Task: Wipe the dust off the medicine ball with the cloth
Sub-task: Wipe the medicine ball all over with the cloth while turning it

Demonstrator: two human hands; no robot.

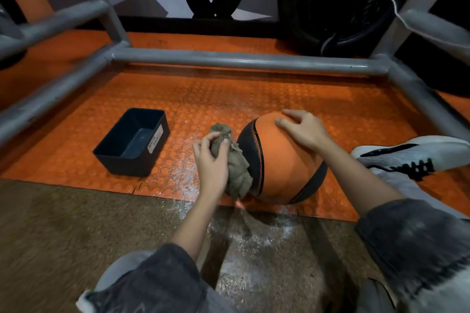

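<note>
Two hands work: left hand (212, 160) squeezes the cloth (236, 170) against the ball (282, 160); right hand (302, 129) lies flat on top.

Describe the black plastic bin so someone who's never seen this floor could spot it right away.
Start at the grey metal pipe frame over the orange studded floor mat. Inside it, left of the orange and black medicine ball, sits the open rectangular black plastic bin. Only it carries a white label.

Orange-and-black medicine ball (282, 160) sits on the studded orange mat; a crumpled olive-brown cloth (235, 165) presses against its left side.
</note>
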